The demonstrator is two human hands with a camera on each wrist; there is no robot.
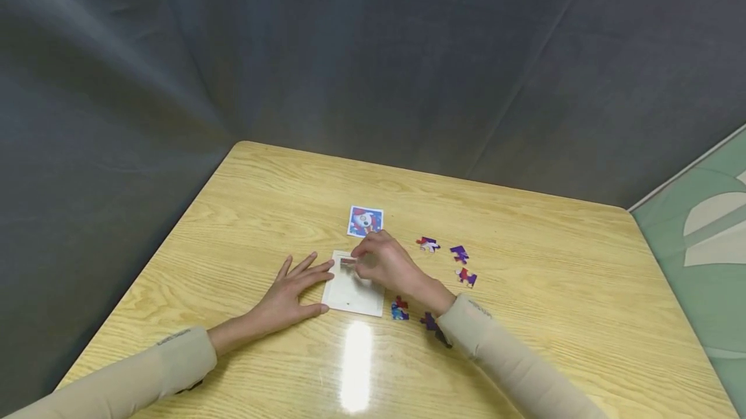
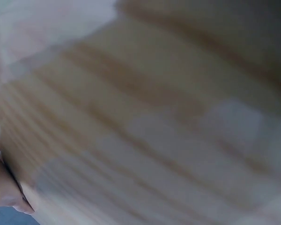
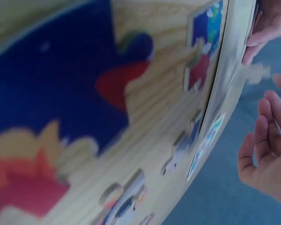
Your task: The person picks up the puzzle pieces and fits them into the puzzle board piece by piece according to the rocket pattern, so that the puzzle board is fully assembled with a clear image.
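Note:
A flat white puzzle board lies on the wooden table between the two hands. Spread fingers of my left hand touch its left edge, with the thumb at the near left corner. Above the board's far part, my right hand pinches a small puzzle piece between thumb and fingers. That piece looks pale and blurred in the right wrist view, and its printed side cannot be made out. The right hand hides the board's far right corner. In the left wrist view the table is badly blurred.
Beyond the board lies a square picture card. To the right are loose puzzle pieces, a purple piece and a red and purple piece. Joined-looking pieces sit by the board's right side; a dark piece is near the right sleeve.

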